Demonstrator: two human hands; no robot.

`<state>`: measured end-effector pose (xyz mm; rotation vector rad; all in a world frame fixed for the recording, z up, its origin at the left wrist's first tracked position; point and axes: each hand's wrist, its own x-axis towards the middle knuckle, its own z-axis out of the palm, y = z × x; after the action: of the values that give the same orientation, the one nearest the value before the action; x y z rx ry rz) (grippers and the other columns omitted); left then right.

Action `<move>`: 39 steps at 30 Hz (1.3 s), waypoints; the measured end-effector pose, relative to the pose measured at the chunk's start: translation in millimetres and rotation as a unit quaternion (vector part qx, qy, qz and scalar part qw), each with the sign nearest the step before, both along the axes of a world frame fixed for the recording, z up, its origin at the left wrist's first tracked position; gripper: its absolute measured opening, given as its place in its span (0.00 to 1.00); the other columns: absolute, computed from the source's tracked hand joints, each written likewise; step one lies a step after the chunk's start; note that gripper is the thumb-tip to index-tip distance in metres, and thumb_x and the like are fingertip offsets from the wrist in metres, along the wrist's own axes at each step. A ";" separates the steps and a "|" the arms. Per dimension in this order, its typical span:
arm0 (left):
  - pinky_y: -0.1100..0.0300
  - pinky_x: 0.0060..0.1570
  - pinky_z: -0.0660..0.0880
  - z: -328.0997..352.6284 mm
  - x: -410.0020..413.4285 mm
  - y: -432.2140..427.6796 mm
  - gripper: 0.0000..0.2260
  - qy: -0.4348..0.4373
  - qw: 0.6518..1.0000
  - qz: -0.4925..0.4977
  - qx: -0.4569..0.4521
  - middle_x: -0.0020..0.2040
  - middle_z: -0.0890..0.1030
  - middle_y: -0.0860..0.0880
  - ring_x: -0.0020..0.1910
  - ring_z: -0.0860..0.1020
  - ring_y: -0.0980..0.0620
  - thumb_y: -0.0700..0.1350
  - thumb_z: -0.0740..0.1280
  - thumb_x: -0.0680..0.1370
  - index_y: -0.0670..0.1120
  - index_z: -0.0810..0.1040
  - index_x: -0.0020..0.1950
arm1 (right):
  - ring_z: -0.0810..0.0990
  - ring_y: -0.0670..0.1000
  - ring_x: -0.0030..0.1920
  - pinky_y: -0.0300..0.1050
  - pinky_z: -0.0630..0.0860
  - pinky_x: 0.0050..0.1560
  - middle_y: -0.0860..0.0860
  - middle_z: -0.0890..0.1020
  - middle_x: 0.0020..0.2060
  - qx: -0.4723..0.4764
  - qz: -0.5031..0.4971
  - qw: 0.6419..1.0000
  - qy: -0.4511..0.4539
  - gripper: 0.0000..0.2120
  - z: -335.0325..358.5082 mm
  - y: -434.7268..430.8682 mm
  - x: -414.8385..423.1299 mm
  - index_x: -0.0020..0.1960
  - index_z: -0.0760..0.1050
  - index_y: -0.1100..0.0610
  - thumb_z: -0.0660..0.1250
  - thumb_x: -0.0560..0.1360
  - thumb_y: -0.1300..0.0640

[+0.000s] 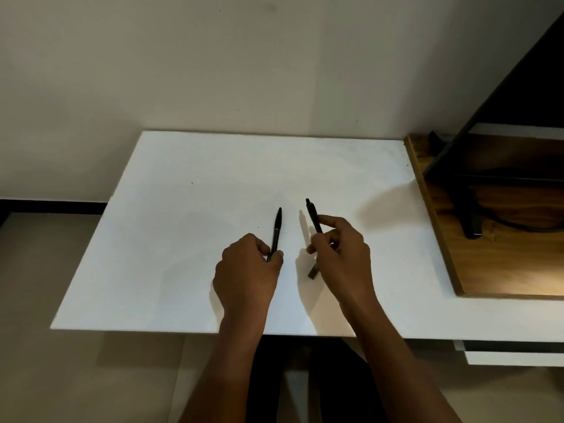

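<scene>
Two black pens are held over a white tabletop (183,239). My left hand (247,270) grips the left pen (277,230) by its lower end, its tip pointing away from me. My right hand (341,257) pinches the right pen (312,216) near its middle with the forefinger raised; the pen tilts up and to the left. The right pen's lower end (312,273) shows below the fingers. About a hand's width separates the two pens.
A plain wall (213,71) stands behind the table. To the right lies a wooden shelf board (503,264) with a dark metal frame (467,154) and a black cable on it. Floor shows to the left and below the table's near edge.
</scene>
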<state>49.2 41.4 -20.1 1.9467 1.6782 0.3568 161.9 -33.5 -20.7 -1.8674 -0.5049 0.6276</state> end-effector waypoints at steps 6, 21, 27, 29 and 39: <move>0.61 0.38 0.74 4.6 -4.5 5.5 0.07 -0.088 0.993 0.043 -0.066 0.33 0.84 0.53 0.39 0.82 0.52 0.51 0.71 0.73 0.49 0.83 0.39 | 0.80 0.45 0.33 0.43 0.73 0.34 0.47 0.84 0.35 -0.083 -0.002 0.985 -0.152 0.07 -2.8 9.7 -13.3 0.46 0.73 0.53 0.67 0.79 0.51; 0.48 0.45 0.83 8.4 -9.9 12.2 0.06 -0.292 0.940 0.099 -0.144 0.37 0.86 0.50 0.38 0.84 0.50 0.48 0.71 0.75 0.47 0.85 0.44 | 0.75 0.56 0.45 0.54 0.71 0.54 0.51 0.80 0.34 -0.260 0.045 0.896 -0.357 0.13 -12.1 22.5 -45.6 0.39 0.72 0.56 0.62 0.78 0.49; 0.51 0.41 0.82 9.3 -9.9 12.1 0.05 -0.313 0.932 0.078 -0.167 0.42 0.87 0.48 0.42 0.84 0.49 0.48 0.70 0.77 0.48 0.85 0.49 | 0.75 0.53 0.46 0.49 0.69 0.52 0.47 0.80 0.36 -0.194 0.030 0.935 -0.295 0.13 -10.2 19.1 -37.2 0.44 0.75 0.55 0.65 0.78 0.45; 0.59 0.32 0.77 9.5 -11.3 12.2 0.06 -0.328 0.923 0.070 -0.186 0.42 0.87 0.47 0.38 0.83 0.49 0.47 0.70 0.78 0.47 0.85 0.50 | 0.77 0.52 0.43 0.49 0.71 0.49 0.46 0.78 0.32 -0.136 0.002 0.956 -0.260 0.11 -3.9 17.3 -29.7 0.44 0.76 0.54 0.66 0.78 0.47; 0.54 0.35 0.77 6.4 -5.9 7.7 0.06 -0.332 0.899 -0.101 -0.267 0.37 0.85 0.52 0.34 0.80 0.52 0.49 0.69 0.79 0.56 0.87 0.48 | 0.78 0.49 0.35 0.41 0.72 0.34 0.53 0.84 0.38 0.095 0.007 0.979 0.182 0.12 24.5 -9.7 29.5 0.53 0.83 0.59 0.71 0.77 0.51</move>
<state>43.3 49.0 -13.7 1.3508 0.9803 0.3744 191.4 -43.2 3.9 -1.5256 -0.3254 0.8778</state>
